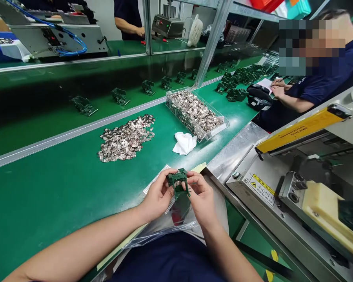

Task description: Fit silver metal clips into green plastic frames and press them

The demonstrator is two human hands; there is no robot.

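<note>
Between my two hands is a dark green plastic frame part (179,181) with open gaps in it, held over the near edge of the table. My left hand (158,194) pinches its left side with thumb and fingers. On the other side, my right hand (202,196) grips the part's right edge; whether those fingertips also hold a small metal piece is too fine to make out. Beyond my hands lie a loose heap of small silvery metal plates (125,139) and a clear plastic tray (228,124) filled with the same kind of plates.
A crumpled white tissue (184,143) lies near the tray. Several green frame parts (120,96) stand in a row on the belt behind. To the right are a machine (261,188) with a hand-injury warning label, a black case (259,97) and a seated co-worker (326,74).
</note>
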